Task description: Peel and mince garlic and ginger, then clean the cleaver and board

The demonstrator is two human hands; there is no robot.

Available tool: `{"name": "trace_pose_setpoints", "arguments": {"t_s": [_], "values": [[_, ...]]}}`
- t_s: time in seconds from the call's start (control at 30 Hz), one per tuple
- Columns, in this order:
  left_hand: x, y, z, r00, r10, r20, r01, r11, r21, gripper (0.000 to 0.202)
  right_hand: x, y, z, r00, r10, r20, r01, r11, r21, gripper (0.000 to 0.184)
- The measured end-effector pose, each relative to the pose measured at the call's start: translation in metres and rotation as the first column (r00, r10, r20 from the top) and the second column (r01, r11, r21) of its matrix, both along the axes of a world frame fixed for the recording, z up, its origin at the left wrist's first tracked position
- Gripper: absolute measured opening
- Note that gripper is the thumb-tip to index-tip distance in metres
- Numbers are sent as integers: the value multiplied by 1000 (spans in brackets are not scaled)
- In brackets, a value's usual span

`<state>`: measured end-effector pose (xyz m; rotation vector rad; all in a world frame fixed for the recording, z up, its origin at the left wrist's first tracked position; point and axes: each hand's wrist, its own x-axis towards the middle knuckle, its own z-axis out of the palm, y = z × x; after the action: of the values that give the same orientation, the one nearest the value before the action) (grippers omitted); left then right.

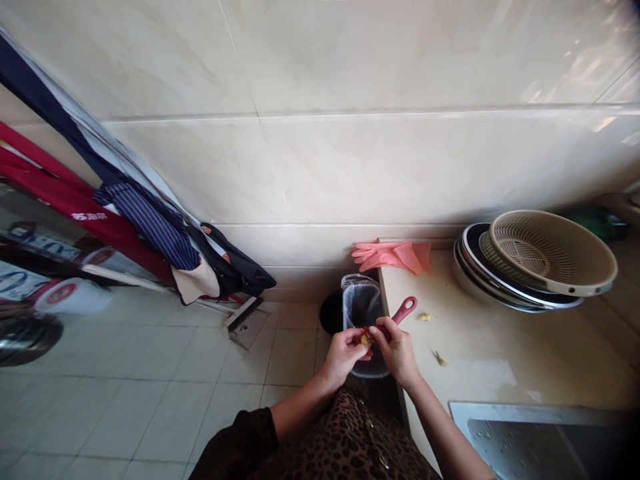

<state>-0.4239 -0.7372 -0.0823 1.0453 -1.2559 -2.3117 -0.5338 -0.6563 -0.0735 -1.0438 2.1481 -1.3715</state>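
Ginger point(367, 340) and peeler point(404, 311) held over a lined bin point(361, 308)

At the bottom centre of the frame, a leopard-print garment point(350, 437) and a dark sleeve point(240, 440) sit just below the hands. The left hand point(343, 357) has its fingers curled around the small yellow ginger. The right hand point(397, 350) is just beside it, fingers clamped on the red handle, whose looped end points to the upper right; the blade is hidden. Both hands are directly above the bin, which stands on the floor tiles point(150, 400) against the edge of the pale surface point(480, 340). Two yellow scraps point(425, 317) lie on that surface, and a steel sink point(530, 440) is set into it at lower right. Farther back, pink rubber gloves point(393, 257) lie at the wall, and a beige colander point(547, 253) rests on stacked dark-rimmed plates point(500, 283) at upper right. Dark garments point(150, 227) lean against the tiled wall point(350, 153) at upper left.
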Motion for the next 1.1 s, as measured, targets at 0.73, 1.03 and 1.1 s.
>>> {"name": "trace_pose_setpoints", "arguments": {"t_s": [0.73, 1.03, 1.1], "values": [[4, -3, -5, 996, 67, -65, -48, 963, 265, 36, -8, -3, -23, 991, -72, -117, 82, 993, 89, 26], [-2, 0, -8, 999, 32, -41, -24, 984, 175, 28, 3, -6, -10, 999, 28, -44, -26, 999, 33, 22], [-1, -1, -7, 997, 31, -74, -15, 978, 206, 29, -1, -5, -18, 999, -43, -29, 44, 998, 40, 26]]}}
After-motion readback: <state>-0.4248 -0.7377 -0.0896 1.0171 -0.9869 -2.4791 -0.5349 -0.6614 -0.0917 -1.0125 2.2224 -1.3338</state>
